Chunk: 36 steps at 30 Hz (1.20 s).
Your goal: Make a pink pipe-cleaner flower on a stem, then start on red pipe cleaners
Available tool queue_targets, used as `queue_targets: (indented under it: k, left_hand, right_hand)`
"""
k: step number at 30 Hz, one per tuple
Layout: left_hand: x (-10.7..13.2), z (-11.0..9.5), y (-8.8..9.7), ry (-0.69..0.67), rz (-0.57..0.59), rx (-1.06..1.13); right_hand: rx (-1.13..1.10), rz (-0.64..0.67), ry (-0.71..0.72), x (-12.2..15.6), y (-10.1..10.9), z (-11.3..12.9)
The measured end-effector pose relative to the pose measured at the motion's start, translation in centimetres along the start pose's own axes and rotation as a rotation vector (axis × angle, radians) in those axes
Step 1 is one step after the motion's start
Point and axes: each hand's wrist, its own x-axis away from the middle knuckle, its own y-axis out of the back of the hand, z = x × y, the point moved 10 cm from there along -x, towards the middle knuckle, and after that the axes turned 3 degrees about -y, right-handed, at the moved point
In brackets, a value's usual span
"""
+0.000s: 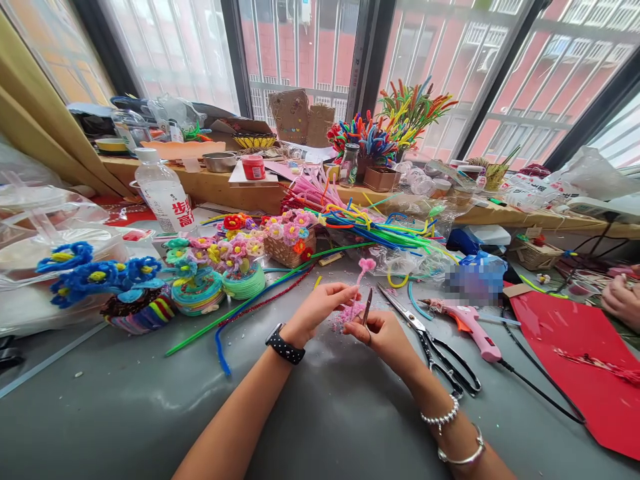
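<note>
Between the fingers of my left hand point(325, 303) is a pink pipe cleaner point(367, 265), its fluffy top shaped into small loops above the fingertips. My right hand point(387, 337) is closed around small scissors point(369, 308) with the blades pointing up, close beside the pipe cleaner's stem. Beneath both hands, pink fuzz clippings point(341, 320) lie on the grey table point(320, 413). Large black-handled scissors point(433, 343) rest just right of my right hand. Whether the small blades touch the stem I cannot tell.
Pipe-cleaner flower pots point(197, 293) stand at the left beside a water bottle point(163, 193). Loose pipe cleaners point(370, 223) pile up behind the hands. A pink glue gun point(470, 327) with its cord and red sheets point(575, 360) lie right, near another person's hand point(623, 300).
</note>
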Motion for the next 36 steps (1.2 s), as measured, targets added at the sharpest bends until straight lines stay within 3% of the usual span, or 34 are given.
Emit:
queue_targets:
  k: [6,13,19,29,36]
  left_hand:
    - [0.0,-0.6,1.2,-0.075,-0.072,0.192]
    - [0.1,-1.4,1.1,-0.14,-0.025,0.361]
    - [0.0,-1.3,1.0,-0.146,-0.017,0.387]
    - [0.0,-1.1,1.2,-0.137,-0.06,0.378]
    - [-0.2,-0.9,2.3,-0.153,-0.16,0.478]
  right_hand:
    - [0.035,0.021,0.042,-0.1,-0.3,0.2]
    - [0.063,0.204,0.154,0.6,-2.5,1.3]
    - [0.182,0.255,0.215,0.9,-3.3,1.8]
    - [0.12,0.199,0.118,0.7,-3.0,1.1]
    - [0.072,0.07,0.008,0.2,-1.8,-0.4]
